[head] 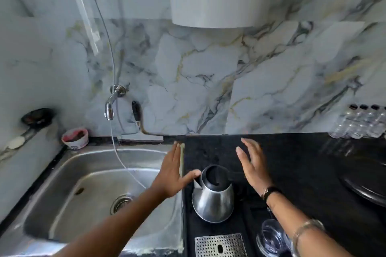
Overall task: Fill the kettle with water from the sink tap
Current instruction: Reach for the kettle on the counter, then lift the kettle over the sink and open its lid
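A steel kettle (213,200) with a black lid and handle stands on the black counter (302,162), just right of the steel sink (69,173). My left hand (174,173) hovers flat and open over the sink's right edge, its thumb close to the kettle's spout. My right hand (251,164) is open with fingers spread, above and to the right of the kettle's handle. Neither hand holds anything. The chrome tap (111,103) juts from the marble wall above the sink's back left. No water runs from it.
A thin clear tube (121,158) hangs from the wall into the sink. A small tub (75,137) sits at the sink's back left. Clear bottles (359,123) line the back right, a black pan (367,183) lies right, a glass (271,236) and perforated tray (220,245) near me.
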